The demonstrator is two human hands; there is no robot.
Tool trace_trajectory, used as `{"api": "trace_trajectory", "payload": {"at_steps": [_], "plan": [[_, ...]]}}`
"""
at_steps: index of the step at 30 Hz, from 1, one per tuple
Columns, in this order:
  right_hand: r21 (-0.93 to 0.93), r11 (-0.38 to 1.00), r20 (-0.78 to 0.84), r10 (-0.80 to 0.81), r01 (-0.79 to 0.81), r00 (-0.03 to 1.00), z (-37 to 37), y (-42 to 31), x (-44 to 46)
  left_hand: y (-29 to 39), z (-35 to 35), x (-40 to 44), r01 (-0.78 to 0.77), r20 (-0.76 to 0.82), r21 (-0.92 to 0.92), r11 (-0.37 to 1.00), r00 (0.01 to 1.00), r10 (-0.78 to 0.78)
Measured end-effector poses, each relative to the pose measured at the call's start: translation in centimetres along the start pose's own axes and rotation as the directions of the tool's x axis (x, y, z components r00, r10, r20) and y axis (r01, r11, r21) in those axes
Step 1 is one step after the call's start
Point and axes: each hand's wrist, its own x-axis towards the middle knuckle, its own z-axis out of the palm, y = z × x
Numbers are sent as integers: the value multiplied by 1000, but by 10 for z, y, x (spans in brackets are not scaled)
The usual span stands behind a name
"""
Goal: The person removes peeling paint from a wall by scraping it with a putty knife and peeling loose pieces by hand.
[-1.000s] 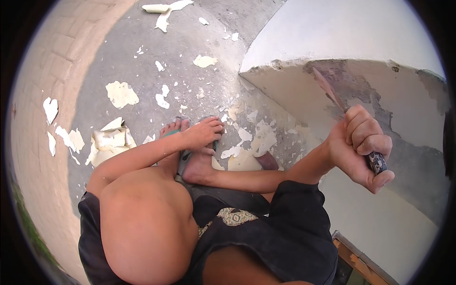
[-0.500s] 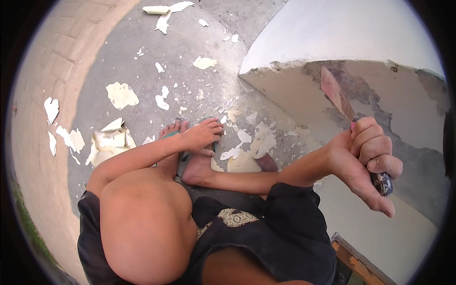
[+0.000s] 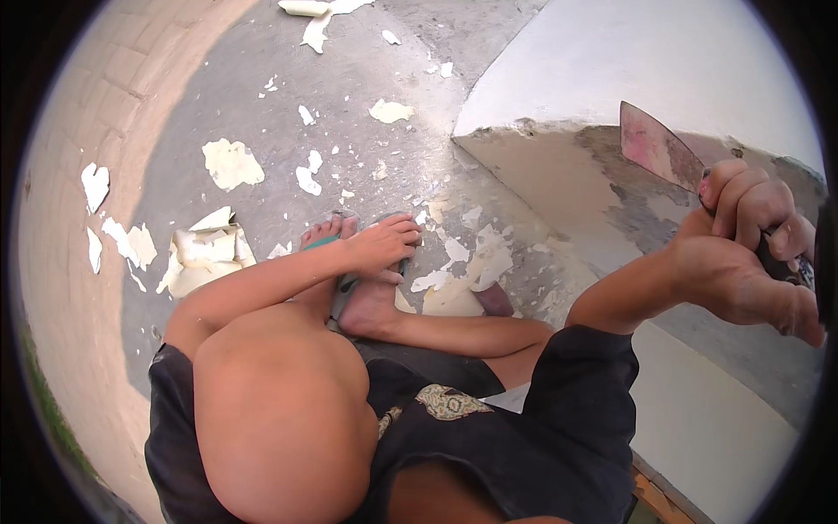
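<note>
My right hand (image 3: 751, 249) is wrapped around the dark handle of a putty knife (image 3: 659, 150), raised at the right beside the wall (image 3: 559, 170). Its wide blade, smeared reddish and whitish, points up and left, across the wall's edge in view; I cannot tell if it touches. Grey patches show on the wall where the pale coat is gone. My left hand (image 3: 381, 251) lies over my foot in a sandal, fingers stretched out and holding nothing.
Pale peeled paint flakes (image 3: 233, 164) are scattered over the grey concrete floor (image 3: 288, 79). A larger curled piece (image 3: 205, 258) lies left of my feet. Paving (image 3: 96, 105) runs along the far left. A wooden-edged object (image 3: 668, 502) stands at the lower right.
My right hand has moved right and slightly up with the putty knife, and the blade has tilted flatter. My left hand stays on the foot. The view has shifted slightly.
</note>
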Motion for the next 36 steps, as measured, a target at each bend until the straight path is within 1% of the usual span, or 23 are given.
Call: {"api": "trace_trajectory", "payload": {"at_steps": [1,2,4,7,10,11,14,15,16,17,19,20,21,22,23,25,26,28,30,32,34,35,36], "plan": [[-105,994,34,-11,15,999,7,7,4,0,0,1,-4,-6,6,1000,1000,4],[-192,979,113,-46,68,993,13,11,7,0,2,0,-4,-5,-2,1000,1000,4],[-271,949,252,-91,161,963,22,16,13,-2,4,0,3,-8,-14,1000,1000,-3],[-220,964,262,-87,147,961,35,26,14,-2,4,0,2,-1,2,1000,1000,-2],[-193,978,304,-18,80,952,41,35,12,0,-1,0,8,21,-1,1000,1000,-8],[-149,986,291,-28,74,956,45,40,8,0,1,0,-1,9,-7,1000,1000,1],[-120,988,233,-62,92,971,47,49,-8,-3,1,-2,-11,-33,-18,1000,999,10],[-79,995,230,-35,55,973,45,39,-6,-3,2,-2,-13,-35,-29,999,999,12],[66,998,377,-21,-4,926,26,40,12,-3,3,-2,-20,-34,-42,999,999,18],[185,977,515,-7,-103,857,7,41,30,-2,4,-2,-12,-31,-35,999,999,11],[267,951,653,-59,-157,755,-11,50,45,-2,3,0,-8,-22,-14,1000,1000,8],[23,998,475,-69,66,877,14,36,27,-2,3,1,-11,-8,-17,1000,1000,10],[-293,943,275,-77,159,959,40,23,8,-2,4,1,-8,1,-14,1000,1000,8],[-254,956,278,-74,148,958,41,27,2,-3,4,1,2,5,-8,1000,1000,-2],[-73,994,296,-56,81,954,31,34,-5,-5,4,1,5,-4,-5,1000,1000,-5],[76,997,296,-53,31,954,23,37,-16,-4,7,-1,5,-13,-7,1000,1000,-5],[41,997,273,-68,59,960,29,32,-23,-3,8,-2,4,-16,-8,1000,1000,-5],[-197,960,315,-130,199,940,47,14,-27,-4,8,-1,-1,-23,-1,1000,1000,1],[-222,949,329,-144,224,933,46,14,-35,-5,3,0,5,-8,6,1000,1000,-5],[-261,895,395,-242,361,886,53,16,-34,-2,5,-1,-5,3,0,1000,1000,5],[-285,877,425,-248,388,871,47,20,-30,-5,6,-1,-21,-5,10,1000,1000,21],[-282,896,421,-206,343,883,42,21,-29,-3,5,-1,-23,-8,1,1000,1000,23],[-241,929,380,-177,282,908,37,26,-27,-7,1,2,-42,0,32,999,999,42]]}}
